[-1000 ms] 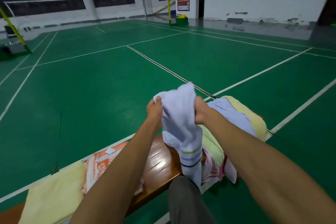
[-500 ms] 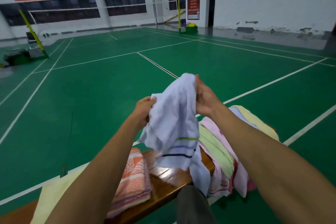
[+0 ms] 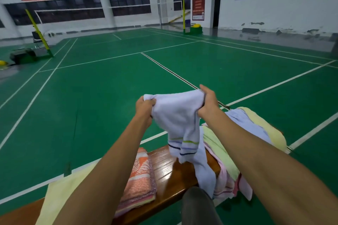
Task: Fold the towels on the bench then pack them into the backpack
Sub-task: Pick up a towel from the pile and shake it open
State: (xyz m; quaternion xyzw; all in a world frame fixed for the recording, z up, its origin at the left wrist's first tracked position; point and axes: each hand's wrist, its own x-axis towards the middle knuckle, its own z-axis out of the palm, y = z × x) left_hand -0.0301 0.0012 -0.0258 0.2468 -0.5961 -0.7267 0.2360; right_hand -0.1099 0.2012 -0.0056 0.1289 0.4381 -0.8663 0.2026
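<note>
Above bench, white towel between both hands' grips.

Both arms reach forward over a wooden bench. The left hand and the right hand each grip an upper corner of a white towel, holding it stretched between them above the bench. Its striped lower end hangs down and touches the bench top. At the right end of the bench lies a loose pile of towels in green, pink, blue and yellow. Toward the left end sit a folded orange towel and a pale yellow towel. A green court floor with white lines spreads beyond.
</note>
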